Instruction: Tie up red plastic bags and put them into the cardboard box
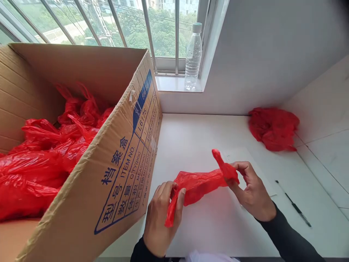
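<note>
A red plastic bag (200, 183) is stretched between my two hands above the white table. My left hand (163, 214) pinches one end between thumb and fingers, and a short strip of it hangs below the thumb. At the other end, my right hand (249, 191) grips the bag with thumb and forefinger, and a twisted tip sticks up past the fingers. The bag looks thin and flat, with nothing visible inside. Close beside my left hand stands the wall of a large cardboard box (122, 163).
Several filled red bags (40, 163) lie inside the box. A crumpled red plastic heap (274, 127) rests in the back right corner. Right of my right hand lies a black pen (296, 207). A clear bottle (193, 58) stands on the windowsill, before a barred window.
</note>
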Demonstrator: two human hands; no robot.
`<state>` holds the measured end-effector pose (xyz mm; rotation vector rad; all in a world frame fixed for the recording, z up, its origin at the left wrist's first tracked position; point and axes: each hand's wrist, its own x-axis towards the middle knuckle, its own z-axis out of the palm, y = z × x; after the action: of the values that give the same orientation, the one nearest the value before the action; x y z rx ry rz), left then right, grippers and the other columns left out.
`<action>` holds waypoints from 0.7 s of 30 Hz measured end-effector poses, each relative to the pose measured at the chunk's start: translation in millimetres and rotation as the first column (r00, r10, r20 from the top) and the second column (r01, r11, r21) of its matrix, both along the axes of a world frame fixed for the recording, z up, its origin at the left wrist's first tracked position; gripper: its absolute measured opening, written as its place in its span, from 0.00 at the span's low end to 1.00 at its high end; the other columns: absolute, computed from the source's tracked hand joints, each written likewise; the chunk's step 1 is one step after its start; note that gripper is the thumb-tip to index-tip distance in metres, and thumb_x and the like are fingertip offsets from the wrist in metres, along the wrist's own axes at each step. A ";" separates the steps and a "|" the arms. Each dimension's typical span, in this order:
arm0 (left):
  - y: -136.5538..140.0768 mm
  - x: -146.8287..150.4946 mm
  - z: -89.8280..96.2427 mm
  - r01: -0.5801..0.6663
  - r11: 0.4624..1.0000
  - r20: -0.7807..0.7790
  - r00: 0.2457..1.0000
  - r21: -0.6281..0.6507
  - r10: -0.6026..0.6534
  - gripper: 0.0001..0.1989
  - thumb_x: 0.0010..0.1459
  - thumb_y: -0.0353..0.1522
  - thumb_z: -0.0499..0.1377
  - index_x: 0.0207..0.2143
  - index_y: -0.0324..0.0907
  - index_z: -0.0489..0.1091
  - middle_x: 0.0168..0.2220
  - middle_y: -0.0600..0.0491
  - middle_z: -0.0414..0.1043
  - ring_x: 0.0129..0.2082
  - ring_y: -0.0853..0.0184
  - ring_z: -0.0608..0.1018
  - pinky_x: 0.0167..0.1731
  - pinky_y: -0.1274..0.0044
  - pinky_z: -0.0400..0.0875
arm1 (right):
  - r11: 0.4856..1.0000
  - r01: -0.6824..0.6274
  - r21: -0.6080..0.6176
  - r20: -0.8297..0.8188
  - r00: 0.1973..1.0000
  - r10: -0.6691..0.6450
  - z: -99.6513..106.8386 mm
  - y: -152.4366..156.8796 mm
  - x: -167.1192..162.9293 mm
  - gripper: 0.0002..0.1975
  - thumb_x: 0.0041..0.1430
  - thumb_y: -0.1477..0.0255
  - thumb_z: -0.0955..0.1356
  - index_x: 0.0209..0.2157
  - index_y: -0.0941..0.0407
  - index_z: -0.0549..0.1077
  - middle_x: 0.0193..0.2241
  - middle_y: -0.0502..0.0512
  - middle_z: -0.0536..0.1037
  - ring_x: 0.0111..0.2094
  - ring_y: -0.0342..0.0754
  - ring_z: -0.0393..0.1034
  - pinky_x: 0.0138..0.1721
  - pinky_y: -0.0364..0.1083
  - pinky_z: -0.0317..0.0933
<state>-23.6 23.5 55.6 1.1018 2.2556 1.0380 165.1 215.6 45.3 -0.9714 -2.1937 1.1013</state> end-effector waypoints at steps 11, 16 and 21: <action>6.6 7.5 2.1 -0.267 0.947 0.547 0.827 0.176 0.131 0.10 0.66 0.43 0.58 0.41 0.47 0.68 0.42 0.56 0.73 0.43 0.66 0.75 0.44 0.78 0.70 | 0.810 -0.453 0.372 -0.115 0.843 0.525 40.1 -41.9 -21.3 0.25 0.62 0.84 0.64 0.57 0.48 0.64 0.46 0.55 0.75 0.47 0.53 0.70 0.48 0.57 0.69; 9.6 9.4 -2.5 -0.473 0.856 0.826 0.553 0.207 0.105 0.09 0.62 0.39 0.63 0.41 0.45 0.69 0.44 0.53 0.74 0.49 0.63 0.76 0.48 0.75 0.72 | 0.808 -0.496 0.318 0.178 0.868 0.463 15.8 -39.6 -33.2 0.12 0.70 0.75 0.60 0.51 0.54 0.69 0.41 0.58 0.79 0.41 0.53 0.74 0.41 0.53 0.69; 17.1 8.1 13.0 -0.595 0.802 0.973 0.215 0.061 0.085 0.12 0.55 0.34 0.68 0.40 0.42 0.72 0.42 0.52 0.75 0.42 0.65 0.80 0.41 0.77 0.76 | 0.859 -0.490 0.150 0.531 0.773 0.348 0.7 -32.0 -24.9 0.17 0.73 0.68 0.54 0.53 0.56 0.69 0.32 0.56 0.79 0.32 0.54 0.76 0.31 0.51 0.67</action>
<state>-15.6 40.6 68.6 -0.1471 1.2125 1.8111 140.2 183.6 46.0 -0.6862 -3.0033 0.7236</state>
